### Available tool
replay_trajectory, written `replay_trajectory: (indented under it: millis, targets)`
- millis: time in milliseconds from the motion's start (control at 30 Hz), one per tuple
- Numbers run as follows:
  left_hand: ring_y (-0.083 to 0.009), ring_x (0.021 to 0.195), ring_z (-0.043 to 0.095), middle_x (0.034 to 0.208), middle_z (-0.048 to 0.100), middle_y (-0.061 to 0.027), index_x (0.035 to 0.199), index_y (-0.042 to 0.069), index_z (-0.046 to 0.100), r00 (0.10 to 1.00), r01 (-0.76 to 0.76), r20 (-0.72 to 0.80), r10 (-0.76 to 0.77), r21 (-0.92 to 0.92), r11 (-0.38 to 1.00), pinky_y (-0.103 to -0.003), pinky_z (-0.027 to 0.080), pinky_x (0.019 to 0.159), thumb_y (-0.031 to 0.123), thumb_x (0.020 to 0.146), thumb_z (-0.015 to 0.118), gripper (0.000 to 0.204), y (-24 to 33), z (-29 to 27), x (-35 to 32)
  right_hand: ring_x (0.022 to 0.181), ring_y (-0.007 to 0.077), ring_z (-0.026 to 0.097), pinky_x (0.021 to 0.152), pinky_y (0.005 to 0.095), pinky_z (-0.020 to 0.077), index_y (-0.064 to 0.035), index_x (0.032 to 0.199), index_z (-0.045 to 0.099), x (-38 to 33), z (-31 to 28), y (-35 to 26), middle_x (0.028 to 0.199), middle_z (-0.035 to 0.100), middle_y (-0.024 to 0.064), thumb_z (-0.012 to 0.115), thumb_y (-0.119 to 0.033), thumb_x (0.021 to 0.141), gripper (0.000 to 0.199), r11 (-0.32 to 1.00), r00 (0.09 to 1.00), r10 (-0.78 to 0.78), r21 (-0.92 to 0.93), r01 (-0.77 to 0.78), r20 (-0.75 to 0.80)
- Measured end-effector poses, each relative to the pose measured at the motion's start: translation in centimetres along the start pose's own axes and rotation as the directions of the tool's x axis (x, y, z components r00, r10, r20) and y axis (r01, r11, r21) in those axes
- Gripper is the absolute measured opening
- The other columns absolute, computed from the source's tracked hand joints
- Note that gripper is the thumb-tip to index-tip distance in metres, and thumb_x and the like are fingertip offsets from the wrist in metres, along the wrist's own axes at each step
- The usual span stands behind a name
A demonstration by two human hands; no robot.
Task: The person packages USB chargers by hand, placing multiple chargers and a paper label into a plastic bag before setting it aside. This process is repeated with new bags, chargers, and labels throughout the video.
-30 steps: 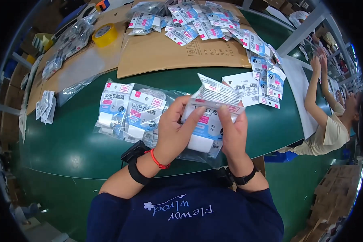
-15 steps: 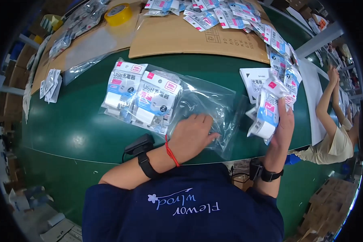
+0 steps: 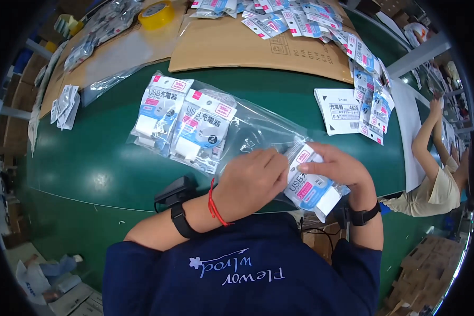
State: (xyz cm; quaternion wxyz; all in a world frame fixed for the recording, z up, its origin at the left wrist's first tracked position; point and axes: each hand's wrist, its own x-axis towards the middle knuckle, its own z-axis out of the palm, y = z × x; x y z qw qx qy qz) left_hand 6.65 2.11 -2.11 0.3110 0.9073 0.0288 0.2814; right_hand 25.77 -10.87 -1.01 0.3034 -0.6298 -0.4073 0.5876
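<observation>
A large clear plastic bag (image 3: 252, 130) lies on the green table, with several charger packs (image 3: 203, 126) side by side in its left part. At the bag's right end my left hand (image 3: 253, 181) has its fingers curled closed on the plastic edge; the fingertips are partly hidden. My right hand (image 3: 342, 166) grips a small stack of charger packs (image 3: 312, 190), thumb on top, and holds it tilted against the bag's mouth beside my left fingers. Each pack has a white, pink and blue card and a white block inside.
Printed white sheets (image 3: 337, 118) and more charger packs (image 3: 374, 105) lie to the right. A pile of packs (image 3: 300, 21) covers the cardboard (image 3: 237, 52) at the back. Yellow tape (image 3: 157, 15) sits back left; a black device (image 3: 176, 192) near the front edge. Another person (image 3: 432, 174) is at far right.
My right hand has brought the charger packs left and nearer, from beside the sheets to the bag's mouth. My left hand has closed at the bag's edge.
</observation>
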Motion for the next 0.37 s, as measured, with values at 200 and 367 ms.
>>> replay_trajectory:
  millis: [200,367]
  targets:
    - [-0.0234,0.063,0.055,0.071,0.050,-0.0068,0.077,0.006,0.051,0.993,-0.116,-0.010,0.116,-0.009,0.993,-0.033,0.044,0.053,0.007,0.073,0.066,0.016,0.8,0.6,-0.2,0.098,0.0119,0.056,0.087,0.0295,0.0455,-0.0052,0.126,0.053,4.4,1.0,2.1,0.106,0.062,0.0056,0.061,-0.022,0.091,0.040,0.964,0.964,-0.267,-0.003,0.267,0.015]
    - [-0.0219,0.064,0.055,0.072,0.049,-0.0065,0.079,0.009,0.051,0.984,-0.170,0.052,0.168,0.036,0.985,-0.033,0.045,0.054,0.013,0.074,0.067,0.017,1.7,-0.3,-0.6,0.107,0.0189,0.054,0.093,0.0316,0.0433,-0.0103,0.134,0.046,6.9,3.1,-1.2,0.120,0.058,0.0112,0.062,-0.027,0.090,0.050,0.902,0.973,-0.231,0.373,0.219,-0.012]
